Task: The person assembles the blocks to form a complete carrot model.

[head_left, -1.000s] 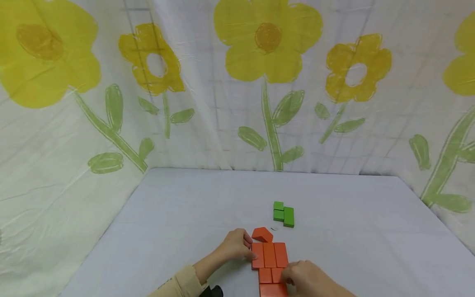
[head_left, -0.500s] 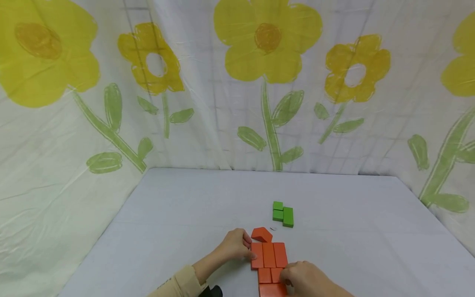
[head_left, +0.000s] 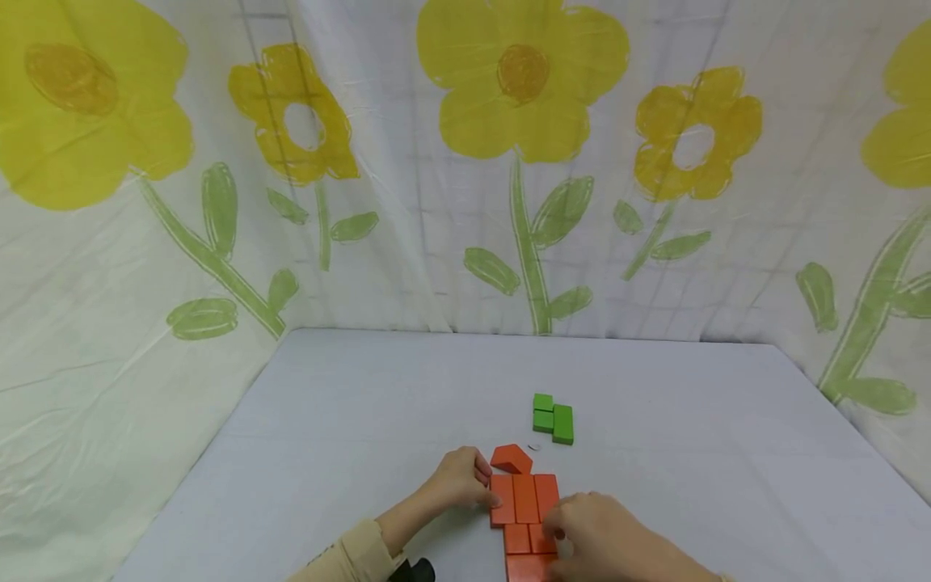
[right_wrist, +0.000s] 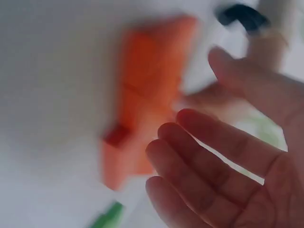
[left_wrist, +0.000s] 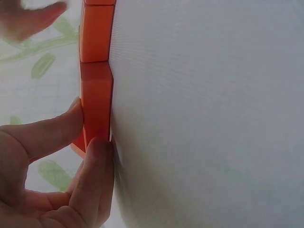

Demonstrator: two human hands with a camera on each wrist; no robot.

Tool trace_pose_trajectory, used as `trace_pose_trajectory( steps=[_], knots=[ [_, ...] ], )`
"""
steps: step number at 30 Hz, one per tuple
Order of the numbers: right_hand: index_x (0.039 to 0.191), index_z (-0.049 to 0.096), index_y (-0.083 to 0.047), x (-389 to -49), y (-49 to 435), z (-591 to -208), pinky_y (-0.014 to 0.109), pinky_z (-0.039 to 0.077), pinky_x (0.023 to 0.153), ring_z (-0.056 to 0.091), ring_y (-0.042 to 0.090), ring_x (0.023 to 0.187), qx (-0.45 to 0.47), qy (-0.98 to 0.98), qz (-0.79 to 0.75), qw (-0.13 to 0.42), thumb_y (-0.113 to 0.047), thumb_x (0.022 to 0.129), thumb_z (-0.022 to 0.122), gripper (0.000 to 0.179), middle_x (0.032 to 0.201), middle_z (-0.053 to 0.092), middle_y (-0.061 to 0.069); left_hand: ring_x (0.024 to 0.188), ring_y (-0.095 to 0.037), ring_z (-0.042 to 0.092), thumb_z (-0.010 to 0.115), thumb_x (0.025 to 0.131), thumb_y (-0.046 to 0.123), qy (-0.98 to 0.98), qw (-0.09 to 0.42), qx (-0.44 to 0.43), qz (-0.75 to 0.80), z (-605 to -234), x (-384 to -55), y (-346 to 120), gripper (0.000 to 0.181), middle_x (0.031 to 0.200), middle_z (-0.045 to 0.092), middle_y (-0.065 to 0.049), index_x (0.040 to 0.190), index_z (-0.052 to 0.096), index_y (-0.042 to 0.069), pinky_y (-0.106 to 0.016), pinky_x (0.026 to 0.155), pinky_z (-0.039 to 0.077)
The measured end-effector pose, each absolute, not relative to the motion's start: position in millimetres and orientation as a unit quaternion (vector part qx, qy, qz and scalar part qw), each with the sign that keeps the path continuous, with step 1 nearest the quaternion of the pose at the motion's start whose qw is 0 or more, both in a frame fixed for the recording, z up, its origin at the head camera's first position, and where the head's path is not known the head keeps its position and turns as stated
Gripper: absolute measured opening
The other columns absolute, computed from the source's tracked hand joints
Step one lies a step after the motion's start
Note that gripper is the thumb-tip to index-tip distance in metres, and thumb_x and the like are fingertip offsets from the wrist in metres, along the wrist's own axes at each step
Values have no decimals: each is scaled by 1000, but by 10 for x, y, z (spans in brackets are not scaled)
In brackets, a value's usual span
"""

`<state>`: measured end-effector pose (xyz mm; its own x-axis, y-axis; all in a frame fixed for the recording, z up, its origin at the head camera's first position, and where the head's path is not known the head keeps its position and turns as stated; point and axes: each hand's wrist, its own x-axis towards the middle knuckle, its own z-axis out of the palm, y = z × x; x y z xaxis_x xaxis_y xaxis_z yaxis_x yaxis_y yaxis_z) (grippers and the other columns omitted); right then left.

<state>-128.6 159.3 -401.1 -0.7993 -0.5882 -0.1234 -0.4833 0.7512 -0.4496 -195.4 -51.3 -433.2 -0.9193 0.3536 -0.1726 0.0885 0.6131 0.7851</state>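
Flat orange blocks are laid edge to edge near the table's front. Three long ones form a row, with the left long block (head_left: 501, 487) beside my left hand (head_left: 457, 478). The left thumb lies on that block's top and the fingertips are at its side, plainer in the left wrist view, where the block (left_wrist: 96, 102) is close up. Below the row come two smaller blocks, the left one (head_left: 516, 538), and a wide block (head_left: 525, 567). My right hand (head_left: 600, 529) is over the row's right side, blurred; in the right wrist view its fingers (right_wrist: 175, 164) are spread apart, holding nothing.
An orange angled piece (head_left: 511, 458) lies just beyond the row. Farther back are three green blocks, among them a longer green block (head_left: 563, 424). A small thin curl (head_left: 534, 447) lies between. A flower-printed cloth (head_left: 407, 267) hangs behind the white table (head_left: 349, 404).
My right hand has lifted from the smaller blocks and shifted slightly up and away from the front. My left hand stays at the same block. The view has drifted slightly.
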Motion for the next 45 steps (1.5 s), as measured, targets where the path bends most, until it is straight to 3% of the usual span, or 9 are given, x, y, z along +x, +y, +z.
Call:
trace_pose_trajectory(
  steps=[6,11,14,18,23,27,32,38,45],
  knots=[
    [93,73,-5,-1765,1563,-3890,24,48,60,57,7,71,-250,927,-277,45,-14,87,72,11,79,66,-7,70,-18,50,86,68,1,885,156,120,423,-4326,-1962,-533,32,76,53,-4,85,58,1,-30,62,46],
    [109,67,5,-2113,1446,-4060,36,53,71,63,22,83,-171,939,-293,56,-13,89,69,27,91,68,8,68,-17,50,85,68,0,880,157,119,432,-4330,-1957,-543,32,74,54,-4,84,58,1,-28,59,46],
    [106,68,7,-2179,1359,-4170,39,53,71,63,26,81,-171,943,-275,71,-11,90,66,25,88,68,11,67,-16,50,85,67,-1,877,154,125,437,-4337,-1951,-542,31,74,54,-3,83,58,1,-27,59,45],
    [93,71,6,-2154,1278,-4245,35,49,63,57,20,71,-198,944,-258,58,-7,89,65,15,79,66,9,67,-15,50,85,67,-1,873,152,129,445,-4347,-1949,-535,31,73,54,-3,83,58,1,-27,59,44],
    [86,62,1,-2059,1204,-4226,31,45,58,49,15,66,-196,944,-260,57,-6,90,66,9,74,57,4,67,-15,49,85,66,-1,871,151,132,449,-4358,-1954,-543,32,73,54,-3,82,57,2,-27,59,43],
    [91,59,-1,-2039,1179,-4213,34,48,61,52,18,68,-209,938,-270,57,-4,88,68,10,76,57,5,67,-14,49,85,66,0,871,151,133,448,-4365,-1959,-553,33,73,54,-2,82,57,2,-26,58,43],
    [100,65,2,-2088,1204,-4217,42,53,73,59,22,81,-212,930,-299,42,-5,79,77,25,90,66,8,66,-14,49,85,66,0,871,150,136,448,-4369,-1957,-555,32,72,53,-2,82,58,2,-26,58,43],
    [92,70,-4,-2020,1304,-4150,34,52,71,59,17,79,-239,919,-314,20,-8,74,83,23,86,67,0,66,-15,49,84,66,0,871,156,134,447,-4360,-1952,-549,31,73,53,-3,83,58,1,-26,57,43],
    [93,71,-8,-1693,1460,-4010,27,52,69,61,11,80,-260,900,-348,39,-9,71,85,27,88,67,-5,68,-16,50,85,67,0,875,160,124,440,-4352,-1957,-545,32,74,53,-3,84,58,1,-28,60,44]
  ],
)
